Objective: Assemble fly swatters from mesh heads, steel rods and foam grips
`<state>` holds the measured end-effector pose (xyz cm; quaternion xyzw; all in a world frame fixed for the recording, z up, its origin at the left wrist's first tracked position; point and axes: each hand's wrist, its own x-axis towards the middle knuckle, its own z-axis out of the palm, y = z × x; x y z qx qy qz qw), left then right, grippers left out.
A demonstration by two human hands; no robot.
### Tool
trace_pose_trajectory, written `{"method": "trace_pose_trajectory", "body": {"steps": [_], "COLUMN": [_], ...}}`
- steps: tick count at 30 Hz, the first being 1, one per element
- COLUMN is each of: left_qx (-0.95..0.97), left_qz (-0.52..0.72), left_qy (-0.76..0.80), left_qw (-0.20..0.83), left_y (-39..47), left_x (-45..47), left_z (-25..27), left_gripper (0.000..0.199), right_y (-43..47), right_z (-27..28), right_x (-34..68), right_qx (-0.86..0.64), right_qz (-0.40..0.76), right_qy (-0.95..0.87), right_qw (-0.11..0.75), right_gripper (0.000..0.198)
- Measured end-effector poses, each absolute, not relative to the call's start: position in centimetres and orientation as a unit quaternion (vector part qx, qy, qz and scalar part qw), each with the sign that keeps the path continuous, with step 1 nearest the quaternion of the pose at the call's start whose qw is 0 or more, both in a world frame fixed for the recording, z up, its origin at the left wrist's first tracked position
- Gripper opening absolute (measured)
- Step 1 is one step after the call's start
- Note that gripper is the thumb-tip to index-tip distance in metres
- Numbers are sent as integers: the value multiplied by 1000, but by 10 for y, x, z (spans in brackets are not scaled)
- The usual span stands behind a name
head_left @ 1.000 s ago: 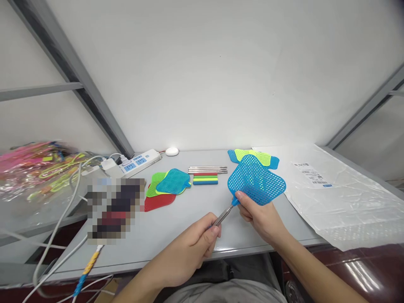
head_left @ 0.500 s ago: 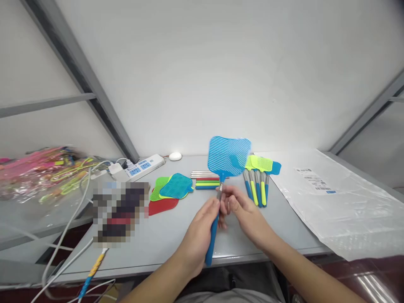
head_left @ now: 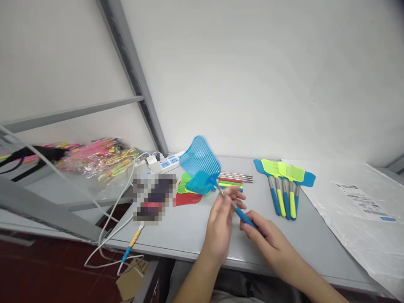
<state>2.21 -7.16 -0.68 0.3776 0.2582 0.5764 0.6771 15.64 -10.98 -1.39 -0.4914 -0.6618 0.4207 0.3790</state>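
The right grip [head_left: 271, 237] was closed on the handle [head_left: 242, 215] of the swatter [head_left: 200, 158]. The left grip [head_left: 220, 223] closed loosely around its shaft [head_left: 220, 190].

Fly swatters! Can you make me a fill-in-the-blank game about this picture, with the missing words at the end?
1. The held swatter has a head coloured ____.
2. The right hand grips this swatter's ____.
3. The grouped swatters have handles that are either blue or ____.
4. The white plastic bag lies on the picture's ____ side.

Missing words: blue; handle; yellow; right.
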Motion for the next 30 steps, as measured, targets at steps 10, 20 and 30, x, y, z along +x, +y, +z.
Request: {"method": "trace_pose_trajectory", "body": {"steps": [10,20,30], "left_qx": [127,141,179], "left_qz": [693,742,743], "left_qy": [215,335,344], "left_qw": [677,564,545], "left_y": [-64,-58,-64], "left_x": [-7,-7,-6], "left_z": [-25,-30,-24], "left_gripper": [40,30,34], "right_y": [-108,-107,-103], "right_z": [-34,-44,-36], "right_x": [152,154,156], "right_qx": [-491,-513,-458], "right_qz": [410,369,643], "right_qy": [-699,-709,-541], "right_qw": [320,313,291], "right_gripper": [28,33,41]}}
